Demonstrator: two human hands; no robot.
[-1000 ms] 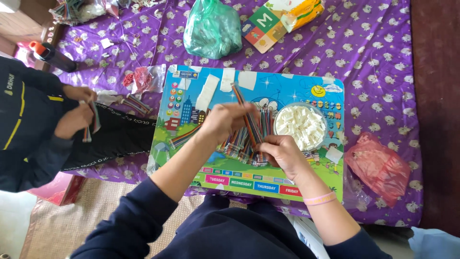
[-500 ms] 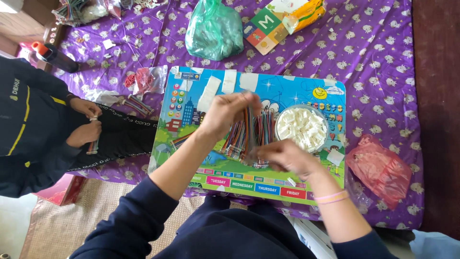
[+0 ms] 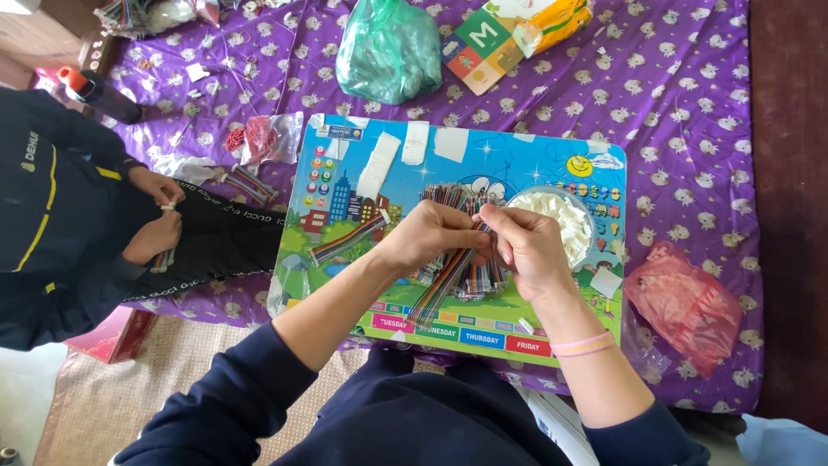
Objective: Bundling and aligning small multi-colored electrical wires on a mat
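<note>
1. Two hands meet over the middle of the colourful picture board [image 3: 552, 164] that lies on the purple patterned cloth [image 3: 690, 112]. The left hand [image 3: 429, 235] and the right hand [image 3: 528, 246] are both closed around one bundle of multicoloured ribbon wires [image 3: 448, 289].

2. Left grip: fingers curled shut around the upper part of the bundle, thumb pressed in. Right grip: fingertips pinched tight at the bundle's top end, just beside the left hand, the two nearly touching.

3. The bundle slants down from the hands toward the board's near edge, over a loose heap of more wires [image 3: 483, 274] at the board's centre.

4. Judging by the look, the wires are light, thin and limp. They would sag and fan out if held at one end only, so a hold near the middle, or one hand at each end, seems surest. The plastic coating probably slips a little, so a firm pinch suits better than a loose one.

5. A clear round bowl of white bits [image 3: 556, 217] sits just beside the right hand, toward the board's right edge. Another short wire strip [image 3: 349, 239] lies alone near the board's left edge.

6. Off the board, a green plastic bag [image 3: 388, 47] rests by the far edge of the cloth and a red plastic bag [image 3: 686, 306] by the right edge.

7. At the left side another person in dark clothing [image 3: 52, 216] sits, with their own hands [image 3: 155, 211] busy on something small.
</note>
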